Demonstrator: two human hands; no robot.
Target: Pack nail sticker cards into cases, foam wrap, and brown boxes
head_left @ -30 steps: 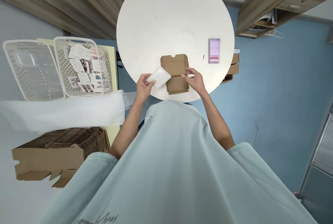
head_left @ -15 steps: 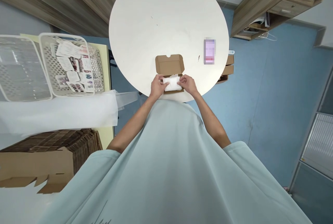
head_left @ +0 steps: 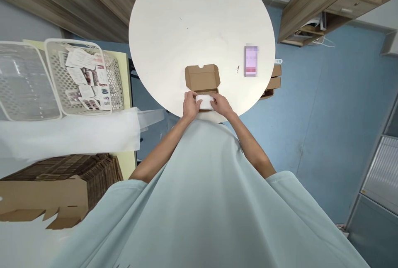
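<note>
A small brown cardboard box (head_left: 202,80) lies with its lid folded back on the white round table (head_left: 202,19), near the edge by my body. In or just over its tray is a white wrapped bundle (head_left: 204,102), apparently in foam sheet; what it wraps is hidden. My left hand (head_left: 190,104) grips the bundle's left end, thumb toward me and fingers on the far side. The right end is pinched by my right hand (head_left: 221,104). Both hands cover the sides of the tray.
A phone-like object (head_left: 251,60), blurred out, lies on the table's right. At left, a side table (head_left: 127,164) bears a basket of packets (head_left: 83,77), a roll of white foam sheet (head_left: 71,135) and stacked flat cardboard boxes (head_left: 62,185). Brown boxes (head_left: 275,82) sit beyond the table's right edge.
The white bundle now looks more compact and sits lower in the box tray; the loose flap at its far side no longer shows. My hands have closed in slightly around it.
</note>
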